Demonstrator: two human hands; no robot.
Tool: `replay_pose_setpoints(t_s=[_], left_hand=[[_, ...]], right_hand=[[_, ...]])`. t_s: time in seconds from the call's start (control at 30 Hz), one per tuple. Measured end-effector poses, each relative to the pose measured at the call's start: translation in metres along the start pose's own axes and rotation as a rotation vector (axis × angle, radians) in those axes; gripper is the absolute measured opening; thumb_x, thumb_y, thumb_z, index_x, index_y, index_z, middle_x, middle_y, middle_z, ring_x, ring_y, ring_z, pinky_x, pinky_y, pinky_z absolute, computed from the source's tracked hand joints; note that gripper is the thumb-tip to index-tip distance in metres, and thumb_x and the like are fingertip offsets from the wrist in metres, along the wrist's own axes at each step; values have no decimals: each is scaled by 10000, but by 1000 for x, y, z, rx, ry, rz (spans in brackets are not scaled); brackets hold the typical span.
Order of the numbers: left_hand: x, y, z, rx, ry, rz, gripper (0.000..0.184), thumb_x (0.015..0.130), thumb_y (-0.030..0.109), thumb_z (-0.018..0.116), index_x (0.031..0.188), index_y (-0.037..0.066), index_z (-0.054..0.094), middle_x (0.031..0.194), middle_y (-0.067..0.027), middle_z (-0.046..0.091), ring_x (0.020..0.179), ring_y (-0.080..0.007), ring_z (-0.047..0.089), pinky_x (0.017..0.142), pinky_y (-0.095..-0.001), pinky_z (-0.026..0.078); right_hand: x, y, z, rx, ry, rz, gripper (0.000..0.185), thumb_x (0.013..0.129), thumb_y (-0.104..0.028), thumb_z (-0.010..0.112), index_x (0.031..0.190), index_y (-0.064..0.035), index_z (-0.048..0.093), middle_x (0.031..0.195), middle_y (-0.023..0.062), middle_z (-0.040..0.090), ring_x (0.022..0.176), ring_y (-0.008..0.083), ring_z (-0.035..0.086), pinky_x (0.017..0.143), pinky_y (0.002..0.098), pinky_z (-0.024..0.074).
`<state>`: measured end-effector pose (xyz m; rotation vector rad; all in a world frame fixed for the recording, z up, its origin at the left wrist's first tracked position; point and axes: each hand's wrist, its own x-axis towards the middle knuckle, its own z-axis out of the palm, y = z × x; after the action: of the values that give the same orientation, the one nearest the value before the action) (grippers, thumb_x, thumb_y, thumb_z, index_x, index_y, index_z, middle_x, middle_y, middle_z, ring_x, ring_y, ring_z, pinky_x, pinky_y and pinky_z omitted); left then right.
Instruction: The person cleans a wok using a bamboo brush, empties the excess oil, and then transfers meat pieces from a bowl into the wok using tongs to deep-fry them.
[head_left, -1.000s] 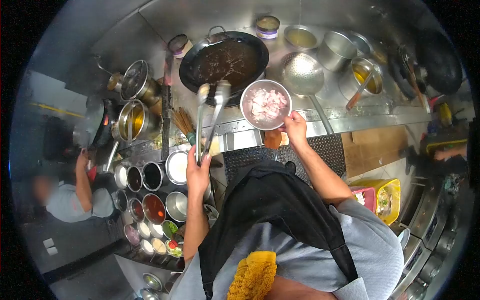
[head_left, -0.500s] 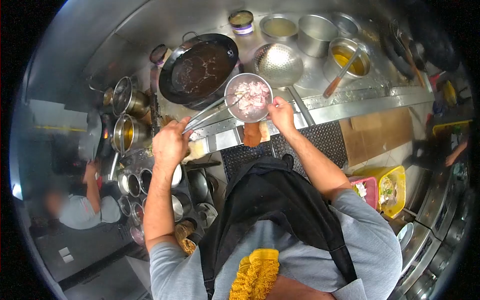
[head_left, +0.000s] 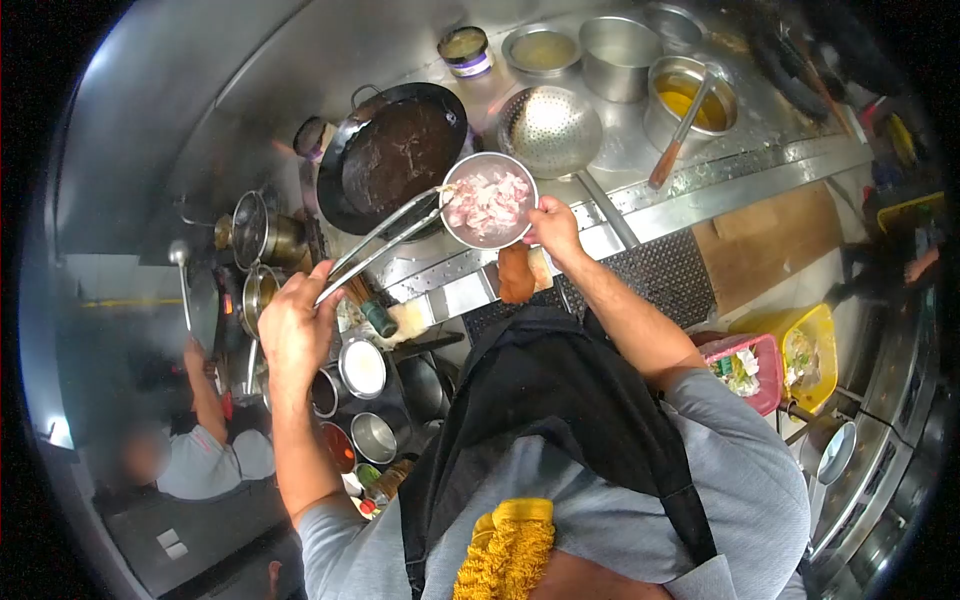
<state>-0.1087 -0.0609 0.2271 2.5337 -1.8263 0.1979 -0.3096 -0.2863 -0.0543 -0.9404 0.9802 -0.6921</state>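
A stainless-steel table (head_left: 622,140) is provided along the far side of a commercial kitchen. On it are set a black wok (head_left: 355,210), a perforated strainer (head_left: 552,130) with its handle directed toward the wearer, and a metal pot (head_left: 655,125) of amber liquid, across which a wooden-handled utensil (head_left: 665,163) is laid. A bamboo brush (head_left: 378,318) is located near the front edge, beneath the left forearm side of the tongs (head_left: 380,255).

The tongs are held in the left hand (head_left: 297,325), whose grip is closed around the handle end. The tips are positioned at the left rim of a metal bowl (head_left: 490,242); whether a piece is pinched between them cannot be told. The bowl is gripped at its right rim by the right hand (head_left: 553,228) and is held raised, just beside the wok's near right edge.

Pale pink sliced meat (head_left: 485,203) is contained in the bowl. As judged from this state, the bowl has been loaded and both implements have been taken up; handling of the meat is under way but unfinished. A substantial portion is left in the bowl, and none can be made out in the wok.
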Motion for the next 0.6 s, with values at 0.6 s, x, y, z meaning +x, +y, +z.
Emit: replay_pose_setpoints(t_s=[0.6], left_hand=[[20, -60, 31, -101, 120, -4, 350, 808, 190, 752, 1148, 128, 697, 862, -113, 659, 790, -320, 653, 668, -401, 501]], right_hand=[[4, -12, 44, 18, 54, 10, 69, 902, -77, 567, 865, -19, 576, 763, 79, 636, 600, 165, 654, 538, 282, 580]])
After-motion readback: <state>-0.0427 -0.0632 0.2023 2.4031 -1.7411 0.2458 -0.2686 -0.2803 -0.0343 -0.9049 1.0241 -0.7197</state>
